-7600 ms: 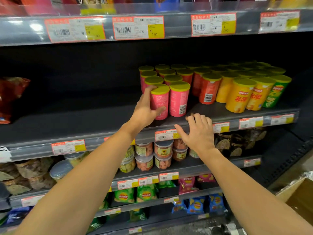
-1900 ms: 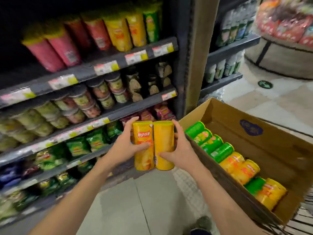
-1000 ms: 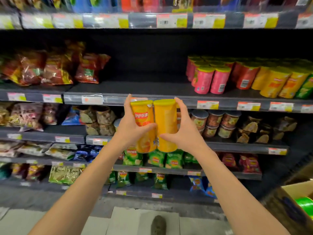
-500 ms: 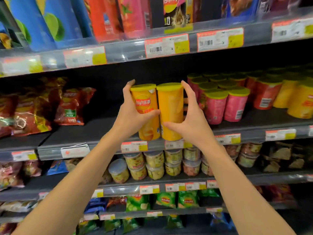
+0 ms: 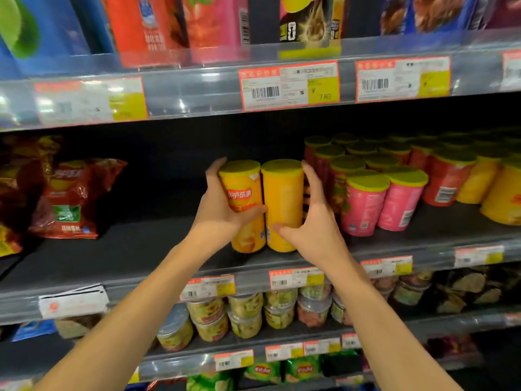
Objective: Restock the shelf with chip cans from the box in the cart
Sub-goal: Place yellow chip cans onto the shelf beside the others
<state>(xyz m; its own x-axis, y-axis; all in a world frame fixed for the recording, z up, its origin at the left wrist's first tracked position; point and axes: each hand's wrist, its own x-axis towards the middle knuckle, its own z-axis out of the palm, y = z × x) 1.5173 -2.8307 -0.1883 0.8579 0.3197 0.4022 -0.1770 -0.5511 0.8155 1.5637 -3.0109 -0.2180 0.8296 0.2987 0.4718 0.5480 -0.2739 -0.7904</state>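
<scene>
Now | two yellow cans (image 5: 265,207) upright | between both hands (image 5: 220,210) | over shelf (image 5: 141,249)

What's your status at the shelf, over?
Left hand grips logo-front yellow can; right hand grips plain-side yellow can. Both upright, side by side. Pink cans close on right.

Two hands: left hand (image 5: 218,213), right hand (image 5: 315,224); two yellow cans (image 5: 282,204) betw. their fingers, one per hand; two pink cans (image 5: 363,204) in front row just right of right-hand fingers; one red chip bag (image 5: 72,198) well left of left-hand fingers.
</scene>
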